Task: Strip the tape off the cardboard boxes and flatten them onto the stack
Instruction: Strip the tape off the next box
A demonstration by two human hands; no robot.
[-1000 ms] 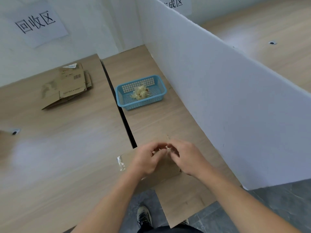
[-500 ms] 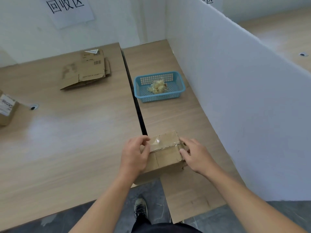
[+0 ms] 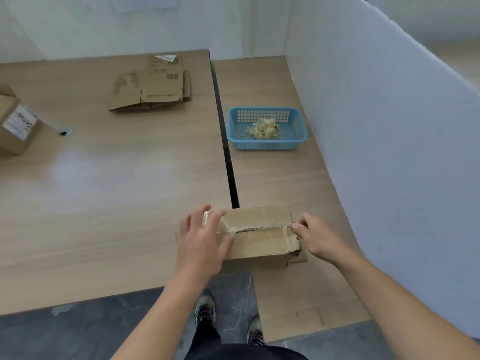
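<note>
A small cardboard box (image 3: 259, 233) sits at the near edge of the wooden counter (image 3: 104, 190), straddling the dark seam between its two tabletops, with clear tape (image 3: 228, 228) running along the closed top flaps. The left hand (image 3: 202, 242) lies spread over the box's left end, fingers splayed and loose over the tape there, its grip wide and clamping nothing. The right hand (image 3: 318, 236) is at the box's right end, thumb and forefinger drawn together in a narrow grip at the top seam; whether they have hold of a tape end cannot be told. Farther back on the right tabletop stands a blue plastic basket (image 3: 296, 141) holding a wad of crumpled tape (image 3: 263, 128). On the left tabletop, well apart from the hands, lies the stack of flattened boxes (image 3: 153, 87). At the far left edge stands another cardboard box (image 3: 15, 126) with a white label, still assembled. A white partition board (image 3: 389, 113) runs along the counter's right side.
</note>
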